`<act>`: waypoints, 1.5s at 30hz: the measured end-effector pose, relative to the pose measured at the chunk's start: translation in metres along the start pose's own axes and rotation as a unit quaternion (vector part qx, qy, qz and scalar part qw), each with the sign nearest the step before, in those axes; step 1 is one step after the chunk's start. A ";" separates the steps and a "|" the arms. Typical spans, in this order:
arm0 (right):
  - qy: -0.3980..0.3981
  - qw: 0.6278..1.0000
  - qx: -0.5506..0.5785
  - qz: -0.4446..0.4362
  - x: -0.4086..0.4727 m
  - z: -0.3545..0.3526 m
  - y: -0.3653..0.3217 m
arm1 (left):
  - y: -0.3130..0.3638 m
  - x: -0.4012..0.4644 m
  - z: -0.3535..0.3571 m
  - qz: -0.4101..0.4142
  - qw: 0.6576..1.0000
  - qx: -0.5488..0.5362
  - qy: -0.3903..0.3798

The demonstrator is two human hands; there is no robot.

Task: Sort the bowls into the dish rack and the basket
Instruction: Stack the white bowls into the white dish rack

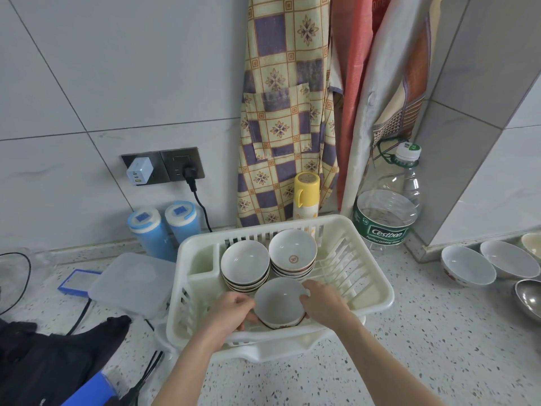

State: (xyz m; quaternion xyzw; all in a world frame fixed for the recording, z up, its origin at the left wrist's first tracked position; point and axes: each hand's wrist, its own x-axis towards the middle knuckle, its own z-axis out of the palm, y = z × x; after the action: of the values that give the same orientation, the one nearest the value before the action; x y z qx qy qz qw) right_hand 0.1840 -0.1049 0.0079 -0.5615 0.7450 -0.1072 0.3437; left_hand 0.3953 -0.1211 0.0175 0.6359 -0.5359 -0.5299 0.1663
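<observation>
Both hands grip one white bowl at the dish rack's six o'clock edge. The left hand curls round its nine o'clock side, the right hand its three o'clock rim.

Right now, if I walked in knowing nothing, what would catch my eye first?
Probably the two hands, left hand and right hand, gripping a white bowl at the near end of the white dish rack. Just behind it in the rack stand two stacks of bowls. Further back, a checked apron hangs against the tiled wall, and more bowls wait on the counter at the right.
</observation>
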 end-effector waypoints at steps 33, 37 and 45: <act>-0.075 0.993 -0.069 -0.060 0.004 0.000 0.006 | -0.007 0.011 0.016 0.033 0.966 0.249 0.065; -0.082 0.995 -0.039 -0.045 0.004 -0.002 0.006 | -0.009 0.014 0.015 0.035 0.969 0.236 0.068; -0.090 0.995 0.031 -0.017 0.004 -0.005 0.004 | -0.011 0.016 0.013 0.030 0.968 0.245 0.034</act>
State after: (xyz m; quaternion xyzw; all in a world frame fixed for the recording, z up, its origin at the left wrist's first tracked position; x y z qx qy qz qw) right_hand 0.1775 -0.1083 0.0080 -0.5704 0.6977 -0.0849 0.4249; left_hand 0.3874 -0.1258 -0.0041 0.6585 -0.6622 -0.3553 0.0394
